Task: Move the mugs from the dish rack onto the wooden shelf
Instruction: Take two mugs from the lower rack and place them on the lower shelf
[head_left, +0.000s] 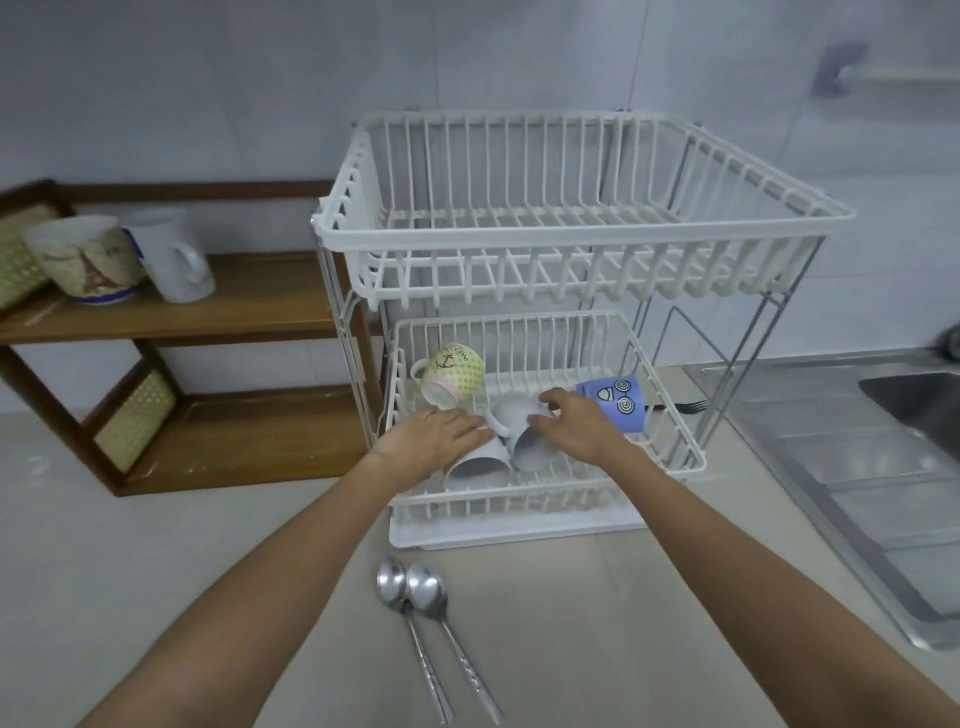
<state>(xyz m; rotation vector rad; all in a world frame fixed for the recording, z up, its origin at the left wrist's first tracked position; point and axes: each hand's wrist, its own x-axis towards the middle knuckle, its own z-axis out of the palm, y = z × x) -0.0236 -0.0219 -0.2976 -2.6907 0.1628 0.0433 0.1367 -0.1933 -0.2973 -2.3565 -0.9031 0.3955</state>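
White mugs (498, 441) under hands (431, 434) — spoons (415, 587) nr rack (545, 493).

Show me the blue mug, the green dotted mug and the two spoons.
blue mug (621, 408): head view, on its patterned side.
green dotted mug (457, 371): head view, on its side wall.
spoons (427, 590): head view, on the right spoon's bowl.
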